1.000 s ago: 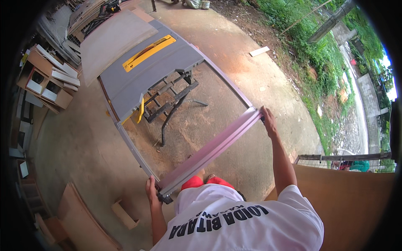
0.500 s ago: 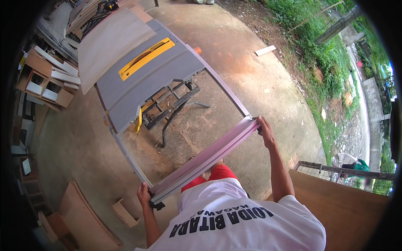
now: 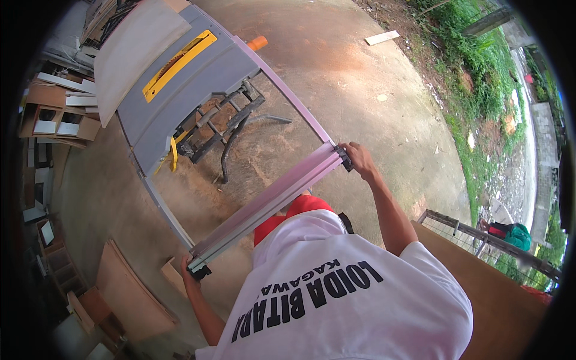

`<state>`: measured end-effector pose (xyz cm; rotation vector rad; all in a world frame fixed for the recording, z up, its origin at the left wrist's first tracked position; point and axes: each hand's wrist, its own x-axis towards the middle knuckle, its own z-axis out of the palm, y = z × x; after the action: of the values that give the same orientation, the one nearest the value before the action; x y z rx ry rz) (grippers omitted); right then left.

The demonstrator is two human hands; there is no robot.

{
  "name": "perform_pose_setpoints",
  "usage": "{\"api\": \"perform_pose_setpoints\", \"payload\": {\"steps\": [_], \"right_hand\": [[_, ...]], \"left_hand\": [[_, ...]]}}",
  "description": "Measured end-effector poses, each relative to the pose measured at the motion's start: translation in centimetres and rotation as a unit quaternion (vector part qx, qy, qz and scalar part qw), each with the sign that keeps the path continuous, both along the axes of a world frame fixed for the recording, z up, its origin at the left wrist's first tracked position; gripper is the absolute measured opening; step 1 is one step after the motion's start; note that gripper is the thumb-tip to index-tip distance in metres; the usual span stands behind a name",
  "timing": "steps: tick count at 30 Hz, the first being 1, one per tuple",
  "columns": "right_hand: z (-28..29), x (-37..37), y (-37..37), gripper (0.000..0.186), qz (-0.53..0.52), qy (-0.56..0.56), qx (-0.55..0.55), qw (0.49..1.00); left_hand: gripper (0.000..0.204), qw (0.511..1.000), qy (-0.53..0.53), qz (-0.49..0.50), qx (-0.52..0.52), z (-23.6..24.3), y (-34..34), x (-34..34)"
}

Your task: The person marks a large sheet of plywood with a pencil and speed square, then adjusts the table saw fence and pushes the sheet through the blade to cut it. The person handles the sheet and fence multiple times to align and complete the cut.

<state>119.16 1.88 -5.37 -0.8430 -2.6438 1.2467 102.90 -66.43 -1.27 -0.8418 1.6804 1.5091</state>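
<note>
A table saw stands in front of me, with a grey top [image 3: 195,90] and a yellow insert plate [image 3: 207,43] around the blade slot. Two metal rails stretch from it toward me: the right rail [image 3: 294,105] and the left rail [image 3: 165,207]. Across their near ends lies a long metal fence [image 3: 267,202]. My right hand [image 3: 360,161] is closed on the black end piece at the fence's right end. At the other end, my left hand [image 3: 190,281] grips beside a similar black piece, its fingers partly hidden.
A pale board [image 3: 135,54] lies along the saw's far left side. Black stand legs [image 3: 228,150] show beneath the rails. Wooden cabinets and offcuts [image 3: 54,111] are stacked at left, with plywood sheets [image 3: 129,294] nearer. A brown panel [image 3: 480,288] is at right.
The saw and fence now appear farther left and higher in the picture, as my view has shifted. My right hand has changed its hold and lies more around the black end piece.
</note>
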Motion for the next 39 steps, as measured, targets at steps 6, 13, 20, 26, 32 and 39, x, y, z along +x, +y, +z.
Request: {"api": "perform_pose_setpoints", "payload": {"steps": [6,13,20,26,32,39], "right_hand": [[4.7,-1.9,0.4,0.056,-0.114,-0.091,-0.149,0.978],[4.6,-0.7,0.4,0.045,-0.144,-0.063,-0.124,0.980],[4.4,-1.4,1.1,0.042,-0.110,-0.077,-0.175,0.975],[0.5,1.0,2.7,0.076,-0.138,0.045,-0.570,0.809],[-1.1,1.3,0.7,0.069,-0.059,0.095,-0.468,0.876],[-0.3,0.7,0.7,0.044,-0.103,0.123,-0.436,0.886]], "left_hand": [[0.047,0.998,0.048,0.047,0.002,-1.9,-1.9,0.5],[0.048,0.989,0.114,0.084,-0.042,-4.1,-1.9,0.7],[0.052,0.949,0.148,0.012,-0.277,-5.0,-5.9,0.4],[0.054,0.986,0.036,0.160,0.022,-1.8,-0.9,2.2],[0.051,0.963,0.105,0.209,0.135,-3.0,-3.2,5.4],[0.053,0.985,0.119,0.123,-0.019,-3.7,-3.6,4.8]]}}
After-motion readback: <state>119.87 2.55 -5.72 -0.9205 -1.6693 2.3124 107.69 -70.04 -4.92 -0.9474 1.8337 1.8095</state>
